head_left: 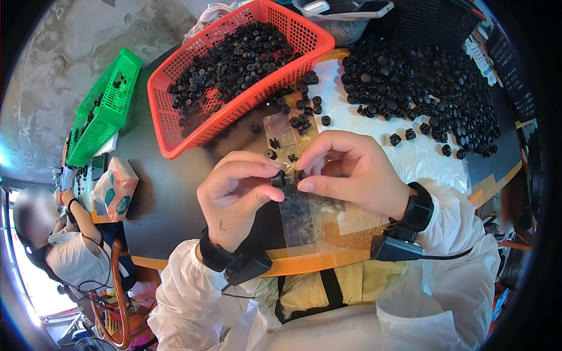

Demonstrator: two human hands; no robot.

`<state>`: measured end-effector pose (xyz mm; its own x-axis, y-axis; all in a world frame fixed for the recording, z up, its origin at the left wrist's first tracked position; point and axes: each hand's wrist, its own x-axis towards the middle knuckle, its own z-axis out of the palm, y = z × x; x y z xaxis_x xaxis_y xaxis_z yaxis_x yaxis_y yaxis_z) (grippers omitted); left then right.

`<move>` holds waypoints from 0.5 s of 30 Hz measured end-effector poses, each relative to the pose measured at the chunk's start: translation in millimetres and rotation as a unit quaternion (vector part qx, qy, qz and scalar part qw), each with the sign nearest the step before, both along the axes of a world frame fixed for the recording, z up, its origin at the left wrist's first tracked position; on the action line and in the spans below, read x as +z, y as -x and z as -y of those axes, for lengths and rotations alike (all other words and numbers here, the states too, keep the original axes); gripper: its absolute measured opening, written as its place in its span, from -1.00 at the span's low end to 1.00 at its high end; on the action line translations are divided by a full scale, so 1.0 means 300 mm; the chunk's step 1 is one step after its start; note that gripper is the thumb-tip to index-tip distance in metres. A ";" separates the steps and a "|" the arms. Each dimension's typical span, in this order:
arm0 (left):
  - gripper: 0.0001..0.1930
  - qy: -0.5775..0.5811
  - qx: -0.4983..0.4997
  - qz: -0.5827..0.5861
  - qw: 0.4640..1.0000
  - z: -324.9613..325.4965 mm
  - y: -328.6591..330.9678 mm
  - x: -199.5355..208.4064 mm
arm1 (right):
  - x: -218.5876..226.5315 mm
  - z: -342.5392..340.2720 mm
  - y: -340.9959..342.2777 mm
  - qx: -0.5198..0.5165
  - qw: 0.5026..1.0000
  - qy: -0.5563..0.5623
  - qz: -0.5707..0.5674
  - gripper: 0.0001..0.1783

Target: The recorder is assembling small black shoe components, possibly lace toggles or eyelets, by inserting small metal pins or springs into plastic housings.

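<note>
View from the head camera, looking down at a dark table. The left hand and the right hand meet just above the table's near edge. The left hand pinches a small black round part between thumb and forefinger; the part sits at the fingertips, projecting toward the right hand. The right hand's thumb and forefinger are pressed together on a second, smaller black piece, which lies just beside the first part; whether the two touch cannot be told. Both pieces are thus at the meeting point of the two grips, clear of the palms. Each wrist bears a black strapped device over a white sleeve.

Directly below the hands lies a strip of clear plastic sheet with a few loose black parts on its far end. Beyond it, tilted, stands a red basket filled with black ring-shaped pieces. To the right, well apart from the hands, a large heap of black caps spreads over a pale sheet. A green basket hangs off the table's left edge, near a small printed packet. A second person sits at lower left.
</note>
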<state>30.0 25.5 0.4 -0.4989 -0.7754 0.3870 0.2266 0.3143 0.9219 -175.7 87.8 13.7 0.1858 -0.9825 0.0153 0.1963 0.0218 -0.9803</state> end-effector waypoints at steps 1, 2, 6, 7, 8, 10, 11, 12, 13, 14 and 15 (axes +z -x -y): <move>-0.74 -0.010 -0.001 -0.002 1.000 0.001 0.001 0.000 | -0.002 0.000 0.000 0.000 1.000 0.004 -0.009 -0.77; -0.74 -0.011 -0.001 -0.001 1.000 0.000 0.001 0.002 | -0.001 0.000 0.000 0.000 1.000 0.003 -0.008 -0.77; -0.71 -0.023 -0.017 0.008 1.000 -0.001 -0.001 0.003 | 0.001 0.002 -0.004 0.006 1.000 0.006 -0.016 -0.76; -0.70 -0.025 -0.022 0.009 0.999 -0.002 -0.002 0.004 | 0.001 0.002 -0.006 0.009 1.000 0.008 -0.022 -0.76; -0.70 -0.026 -0.022 0.009 0.999 -0.002 -0.003 0.005 | -0.003 0.002 -0.009 0.010 1.000 0.007 -0.022 -0.76; -0.69 -0.028 -0.032 0.028 0.999 -0.002 -0.005 0.007 | -0.015 0.000 -0.016 -0.008 0.999 0.033 -0.026 -0.80; -0.69 -0.029 -0.031 0.028 0.999 -0.002 -0.004 0.006 | -0.017 -0.002 -0.016 -0.007 0.999 0.033 -0.026 -0.80; -0.69 -0.029 -0.030 0.028 0.999 -0.001 -0.003 0.004 | -0.019 -0.002 -0.016 -0.008 0.999 0.032 -0.024 -0.80; -0.69 -0.029 -0.030 0.027 0.999 -0.001 -0.004 0.003 | -0.020 -0.002 -0.015 -0.008 0.999 0.032 -0.022 -0.80; -0.69 -0.029 -0.029 0.027 0.999 -0.001 -0.006 0.004 | -0.019 -0.002 -0.016 -0.007 0.999 0.032 -0.022 -0.80; -0.69 -0.026 -0.027 0.034 0.999 -0.001 -0.008 0.005 | -0.017 -0.002 -0.015 -0.005 0.999 0.032 -0.021 -0.80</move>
<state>32.4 25.6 2.1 -0.5648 -0.7643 0.3111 0.1790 0.2546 0.9503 -171.0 88.3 8.7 0.1784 -0.9815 0.0695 0.1543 -0.0418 -0.9871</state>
